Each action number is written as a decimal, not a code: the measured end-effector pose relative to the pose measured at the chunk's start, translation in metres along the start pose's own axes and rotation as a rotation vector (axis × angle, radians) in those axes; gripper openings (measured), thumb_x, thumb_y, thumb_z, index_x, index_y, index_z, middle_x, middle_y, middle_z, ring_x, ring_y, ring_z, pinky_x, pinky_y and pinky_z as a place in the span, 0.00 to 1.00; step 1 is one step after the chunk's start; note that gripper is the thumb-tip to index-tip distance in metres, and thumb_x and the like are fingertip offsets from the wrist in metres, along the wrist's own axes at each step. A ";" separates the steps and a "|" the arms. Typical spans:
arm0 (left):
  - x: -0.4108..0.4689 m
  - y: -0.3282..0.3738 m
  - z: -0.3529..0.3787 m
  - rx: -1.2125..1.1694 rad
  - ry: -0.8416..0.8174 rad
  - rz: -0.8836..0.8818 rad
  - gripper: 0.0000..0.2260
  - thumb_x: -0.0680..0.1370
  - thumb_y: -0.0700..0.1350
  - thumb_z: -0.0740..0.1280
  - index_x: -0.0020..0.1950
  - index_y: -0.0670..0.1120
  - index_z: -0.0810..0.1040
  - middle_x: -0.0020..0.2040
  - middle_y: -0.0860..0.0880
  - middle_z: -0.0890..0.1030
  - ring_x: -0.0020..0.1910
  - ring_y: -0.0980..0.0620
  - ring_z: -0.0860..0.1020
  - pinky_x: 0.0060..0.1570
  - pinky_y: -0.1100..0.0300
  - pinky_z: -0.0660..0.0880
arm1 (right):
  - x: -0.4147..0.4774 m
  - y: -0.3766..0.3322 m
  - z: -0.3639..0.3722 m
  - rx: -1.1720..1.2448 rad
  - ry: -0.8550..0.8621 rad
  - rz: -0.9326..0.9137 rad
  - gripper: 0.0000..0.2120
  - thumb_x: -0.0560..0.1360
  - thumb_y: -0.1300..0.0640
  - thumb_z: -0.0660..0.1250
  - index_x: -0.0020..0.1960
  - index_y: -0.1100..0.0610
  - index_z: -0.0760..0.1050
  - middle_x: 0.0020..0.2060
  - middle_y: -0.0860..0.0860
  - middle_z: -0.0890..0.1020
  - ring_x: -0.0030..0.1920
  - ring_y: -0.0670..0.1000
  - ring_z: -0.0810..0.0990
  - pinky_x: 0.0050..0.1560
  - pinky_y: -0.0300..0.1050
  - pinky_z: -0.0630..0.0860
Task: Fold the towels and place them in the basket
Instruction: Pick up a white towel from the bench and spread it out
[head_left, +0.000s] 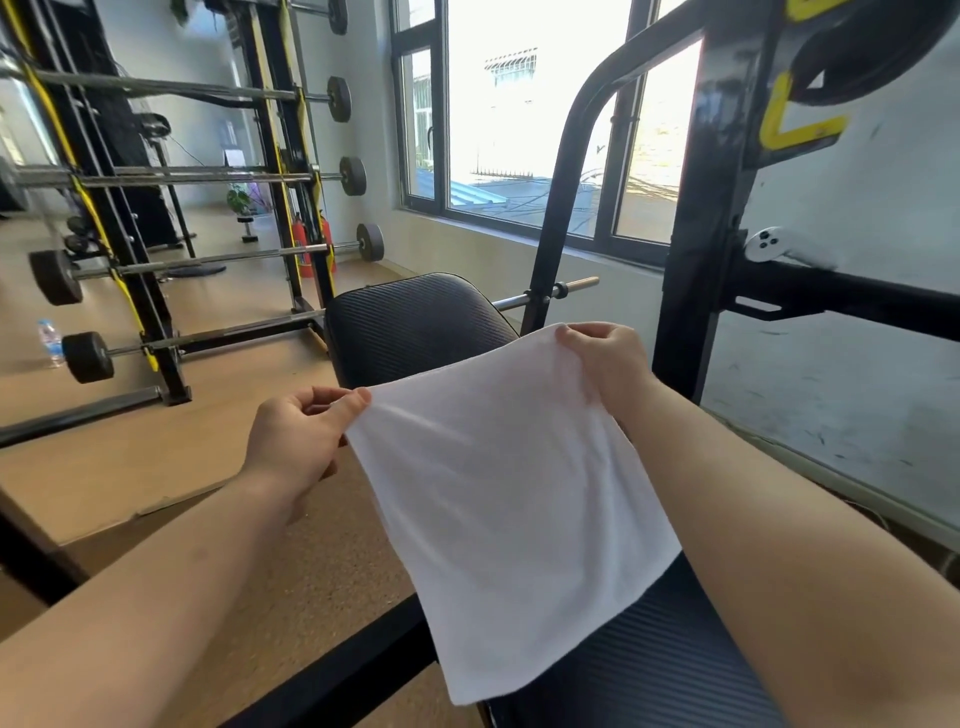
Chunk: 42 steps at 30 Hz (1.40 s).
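The left hand (293, 441), right hand (608, 364) and both forearms (156, 613) are bare, uncovered throughout.

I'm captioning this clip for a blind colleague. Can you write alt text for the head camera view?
The left hand and right hand each pinch a top corner of a white towel, holding it spread over a black padded bench. A barbell rack stands at left, a window ahead.
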<state>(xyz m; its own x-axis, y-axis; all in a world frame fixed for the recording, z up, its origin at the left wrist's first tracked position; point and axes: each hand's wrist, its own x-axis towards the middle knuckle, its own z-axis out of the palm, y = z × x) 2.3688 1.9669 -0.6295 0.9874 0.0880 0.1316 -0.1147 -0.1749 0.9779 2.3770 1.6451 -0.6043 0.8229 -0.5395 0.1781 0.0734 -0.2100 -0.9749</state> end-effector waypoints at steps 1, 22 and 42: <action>-0.003 0.005 -0.001 -0.028 -0.003 -0.018 0.09 0.77 0.53 0.73 0.51 0.49 0.80 0.48 0.45 0.82 0.44 0.46 0.81 0.39 0.51 0.79 | -0.004 -0.005 -0.006 0.020 0.003 0.010 0.08 0.76 0.52 0.76 0.53 0.54 0.85 0.47 0.52 0.86 0.47 0.53 0.84 0.48 0.50 0.83; -0.124 0.115 -0.086 -0.167 -0.201 0.009 0.08 0.74 0.36 0.76 0.52 0.40 0.84 0.51 0.41 0.86 0.53 0.44 0.85 0.60 0.50 0.80 | -0.173 -0.153 -0.129 -0.008 -0.026 -0.047 0.04 0.76 0.66 0.73 0.50 0.61 0.82 0.44 0.57 0.82 0.42 0.53 0.81 0.46 0.46 0.83; -0.276 0.135 -0.128 -0.014 -0.105 0.176 0.05 0.76 0.43 0.76 0.50 0.45 0.84 0.49 0.47 0.85 0.49 0.49 0.84 0.55 0.51 0.83 | -0.345 -0.147 -0.212 -0.040 -0.108 -0.054 0.07 0.73 0.71 0.74 0.49 0.64 0.82 0.48 0.58 0.83 0.46 0.56 0.85 0.48 0.44 0.85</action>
<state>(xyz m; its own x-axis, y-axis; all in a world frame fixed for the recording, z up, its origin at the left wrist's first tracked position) 2.0669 2.0443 -0.5133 0.9578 -0.0452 0.2839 -0.2874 -0.1653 0.9434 1.9626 1.6897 -0.4942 0.8744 -0.4359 0.2130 0.0986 -0.2702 -0.9577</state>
